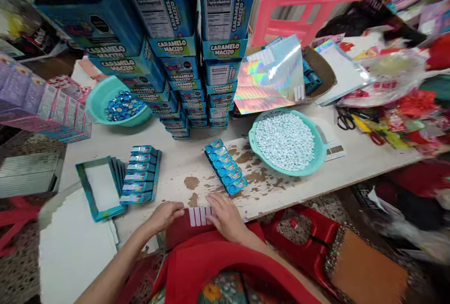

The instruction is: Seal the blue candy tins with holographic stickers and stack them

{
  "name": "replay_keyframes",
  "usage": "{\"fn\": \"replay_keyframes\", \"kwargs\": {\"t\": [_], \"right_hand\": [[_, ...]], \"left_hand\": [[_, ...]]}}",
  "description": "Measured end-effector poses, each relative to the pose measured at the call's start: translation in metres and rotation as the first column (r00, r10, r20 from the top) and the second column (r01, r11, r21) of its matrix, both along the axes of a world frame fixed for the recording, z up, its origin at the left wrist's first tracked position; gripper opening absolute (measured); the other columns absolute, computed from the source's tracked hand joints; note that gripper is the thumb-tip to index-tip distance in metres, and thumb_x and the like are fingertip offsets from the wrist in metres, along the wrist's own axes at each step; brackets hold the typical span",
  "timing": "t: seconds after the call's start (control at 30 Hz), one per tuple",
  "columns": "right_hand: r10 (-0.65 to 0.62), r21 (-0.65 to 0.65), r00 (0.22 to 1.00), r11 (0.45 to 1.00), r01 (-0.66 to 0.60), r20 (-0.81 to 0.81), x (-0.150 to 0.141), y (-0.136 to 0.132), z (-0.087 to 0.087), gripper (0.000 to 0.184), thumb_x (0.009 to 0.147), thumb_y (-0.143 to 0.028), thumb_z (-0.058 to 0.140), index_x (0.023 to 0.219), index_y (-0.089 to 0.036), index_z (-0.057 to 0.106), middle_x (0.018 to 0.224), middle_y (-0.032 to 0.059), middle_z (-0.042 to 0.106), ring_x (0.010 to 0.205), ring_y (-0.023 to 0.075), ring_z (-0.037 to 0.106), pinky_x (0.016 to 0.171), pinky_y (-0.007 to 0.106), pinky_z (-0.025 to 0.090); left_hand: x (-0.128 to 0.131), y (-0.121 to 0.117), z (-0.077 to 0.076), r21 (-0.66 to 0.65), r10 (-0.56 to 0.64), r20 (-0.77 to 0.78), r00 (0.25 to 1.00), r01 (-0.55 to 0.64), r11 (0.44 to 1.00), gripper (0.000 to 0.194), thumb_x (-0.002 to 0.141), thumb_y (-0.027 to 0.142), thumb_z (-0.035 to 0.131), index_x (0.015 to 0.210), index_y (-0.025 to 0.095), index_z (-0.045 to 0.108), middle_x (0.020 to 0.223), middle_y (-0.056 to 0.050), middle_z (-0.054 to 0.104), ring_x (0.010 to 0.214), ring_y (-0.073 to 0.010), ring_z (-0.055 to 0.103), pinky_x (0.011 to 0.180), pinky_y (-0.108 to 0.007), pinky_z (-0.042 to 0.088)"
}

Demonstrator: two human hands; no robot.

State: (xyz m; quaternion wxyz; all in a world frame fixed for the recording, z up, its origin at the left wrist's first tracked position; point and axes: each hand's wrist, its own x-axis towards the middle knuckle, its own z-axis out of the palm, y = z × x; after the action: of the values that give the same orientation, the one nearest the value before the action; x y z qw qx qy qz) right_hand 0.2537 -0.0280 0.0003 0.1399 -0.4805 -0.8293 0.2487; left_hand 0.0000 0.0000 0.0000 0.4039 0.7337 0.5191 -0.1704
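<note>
A shiny sheet with pale strips [197, 217], looking dark red here, lies at the table's front edge against the red apron. My left hand [164, 216] is closed at the sheet's left top corner, its thumb and finger pinching the edge. At the strips' right end, my right hand [227, 215] is bent over the sheet, thumb and fingertips on it. Just beyond my right hand is a slanting row of small blue candy boxes [226, 166] with round windows. A blue display tray of small boxes [140, 175] is to the left.
Flat blue frames [101, 187] sit at the left. Tall stacks of blue candy cartons [183, 70] rise at the back. One turquoise bowl [142, 117] holds blue gems; another turquoise bowl [318, 154] holds pale pellets. A holographic sheet [270, 79] leans on a box; scissors [345, 119] are at right.
</note>
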Motion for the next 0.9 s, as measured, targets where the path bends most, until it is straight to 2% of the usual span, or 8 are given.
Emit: {"fn": "replay_keyframes", "kwargs": {"t": [0.1, 0.23, 0.33, 0.4, 0.5, 0.6, 0.77, 0.9], "right_hand": [[0.043, -0.086, 0.993, 0.996, -0.034, 0.107, -0.007, 0.005, -0.01, 0.025, 0.082, -0.022, 0.059, 0.107, -0.02, 0.059, 0.093, 0.007, 0.066, 0.091, 0.023, 0.058, 0.084, 0.037, 0.041], [-0.068, 0.02, 0.996, 0.998, 0.067, 0.054, 0.014, -0.004, -0.017, 0.012, 0.086, -0.019, 0.052, 0.093, -0.021, 0.062, 0.084, 0.0057, 0.064, 0.082, 0.0209, 0.057, 0.074, 0.033, 0.044], [-0.269, 0.224, 0.951, 0.928, 0.297, -0.15, 0.048, -0.006, -0.023, 0.028, 0.085, -0.018, 0.05, 0.112, -0.02, 0.054, 0.101, 0.0101, 0.06, 0.1, 0.0236, 0.053, 0.085, 0.039, 0.044], [-0.385, 0.248, 0.889, 0.862, 0.443, -0.249, 0.069, 0.003, -0.031, 0.05, 0.081, -0.017, 0.052, 0.13, -0.017, 0.04, 0.12, 0.0144, 0.052, 0.117, 0.0263, 0.045, 0.096, 0.045, 0.04], [-0.394, 0.07, 0.886, 0.904, 0.422, -0.245, 0.084, 0.028, -0.046, 0.08, 0.073, -0.02, 0.058, 0.142, -0.017, 0.018, 0.138, 0.0157, 0.038, 0.128, 0.0283, 0.037, 0.1, 0.048, 0.038], [-0.358, -0.115, 0.907, 0.933, 0.34, -0.223, 0.079, 0.047, -0.057, 0.092, 0.066, -0.021, 0.064, 0.144, -0.022, 0.015, 0.141, 0.0123, 0.038, 0.125, 0.0288, 0.042, 0.097, 0.045, 0.042], [-0.508, -0.207, 0.855, 0.852, 0.482, -0.101, 0.056, 0.05, -0.061, 0.099, 0.063, -0.025, 0.07, 0.144, -0.025, 0.014, 0.138, 0.0117, 0.044, 0.111, 0.0314, 0.055, 0.086, 0.042, 0.048], [-0.561, -0.192, 0.824, 0.819, 0.54, -0.076, 0.044, 0.047, -0.057, 0.1, 0.064, -0.025, 0.07, 0.144, -0.024, 0.011, 0.135, 0.0127, 0.046, 0.113, 0.0318, 0.053, 0.085, 0.043, 0.048]], "left_hand": [[0.01, -0.003, 0.0, 0.032, -0.003, 0.05, 0.999, 0.001, 0.999, 0.033, 0.09, 0.04, 0.034, 0.077, 0.021, 0.057, 0.075, -0.002, 0.063, 0.07, -0.0169, 0.055, 0.057, -0.022, 0.025], [0.026, -0.004, -0.006, 0.083, -0.011, 0.12, 0.993, 0.001, 0.997, 0.032, 0.09, 0.039, 0.035, 0.078, 0.022, 0.059, 0.075, -0.003, 0.063, 0.071, -0.0176, 0.056, 0.057, -0.023, 0.024], [0.036, 0.001, -0.012, 0.137, -0.024, 0.131, 0.991, 0.006, 0.991, 0.03, 0.088, 0.038, 0.038, 0.074, 0.022, 0.058, 0.072, -0.003, 0.062, 0.068, -0.0177, 0.055, 0.055, -0.024, 0.022], [0.04, 0.007, -0.015, 0.149, -0.05, 0.154, 0.987, 0.027, 0.988, 0.028, 0.087, 0.037, 0.04, 0.071, 0.021, 0.057, 0.068, -0.002, 0.06, 0.064, -0.0168, 0.053, 0.054, -0.024, 0.021], [0.045, 0.017, -0.016, 0.114, -0.073, 0.187, 0.98, 0.052, 0.992, 0.025, 0.085, 0.035, 0.043, 0.071, 0.021, 0.058, 0.062, -0.001, 0.057, 0.06, -0.0154, 0.05, 0.053, -0.024, 0.021], [0.042, 0.025, -0.013, 0.026, -0.036, 0.188, 0.981, 0.031, 0.999, 0.019, 0.081, 0.033, 0.047, 0.074, 0.021, 0.06, 0.062, 0.0, 0.056, 0.061, -0.015, 0.051, 0.053, -0.022, 0.024], [0.019, 0.027, -0.002, -0.042, 0.076, 0.151, 0.986, -0.07, 0.997, 0.017, 0.075, 0.03, 0.049, 0.084, 0.02, 0.059, 0.072, 0.001, 0.059, 0.067, -0.0149, 0.052, 0.056, -0.021, 0.028], [0.02, 0.022, -0.003, 0.015, 0.042, 0.093, 0.995, -0.043, 0.999, 0.024, 0.081, 0.036, 0.044, 0.087, 0.021, 0.061, 0.077, -0.002, 0.062, 0.073, -0.0178, 0.056, 0.062, -0.023, 0.032]]}}
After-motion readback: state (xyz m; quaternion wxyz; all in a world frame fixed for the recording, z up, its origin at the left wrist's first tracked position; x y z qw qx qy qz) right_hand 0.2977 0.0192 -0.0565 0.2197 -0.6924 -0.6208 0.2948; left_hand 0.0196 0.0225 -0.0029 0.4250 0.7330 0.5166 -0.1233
